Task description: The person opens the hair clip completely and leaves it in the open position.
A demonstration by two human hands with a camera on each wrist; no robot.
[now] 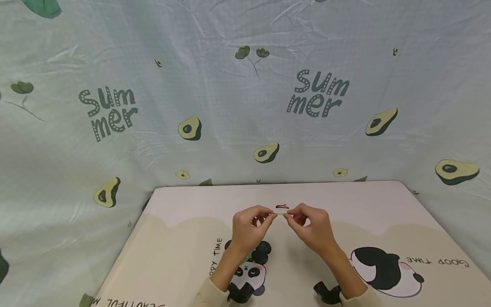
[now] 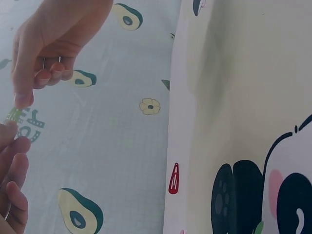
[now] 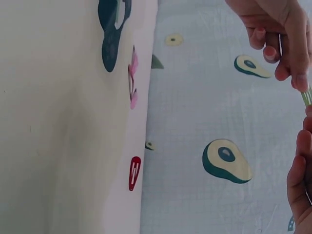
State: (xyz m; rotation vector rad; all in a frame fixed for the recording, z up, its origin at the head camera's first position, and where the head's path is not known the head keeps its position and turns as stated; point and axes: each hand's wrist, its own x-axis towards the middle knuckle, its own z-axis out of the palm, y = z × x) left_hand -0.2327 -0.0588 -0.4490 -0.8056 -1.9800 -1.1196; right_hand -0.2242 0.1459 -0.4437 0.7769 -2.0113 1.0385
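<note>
Left hand [image 1: 247, 228] and right hand [image 1: 313, 226] each pinch 1 end of a small green strip [image 3: 306, 98], held above the table [image 1: 184, 198]. Judged best: fingertips at the ends, force even and gentle. Beyond, 1 red snap hair clip [image 2: 174, 178] lies near the far edge.

Curtained nook: home-like in its prints, though the exact kind of room is hidden.
Curtain [image 1: 230, 94]: pale, crinkled, printed with avocados [image 1: 188, 128] and "summer" lettering [image 1: 318, 94], hanging from 9 o'clock through 12 to 3 in the head view.
Worktop [image 1: 307, 192]: round-cornered, its surface bearing cartoon pandas [image 1: 387, 273] at 4 and 6 o'clock, with "good time" wording [image 1: 437, 261].
</note>
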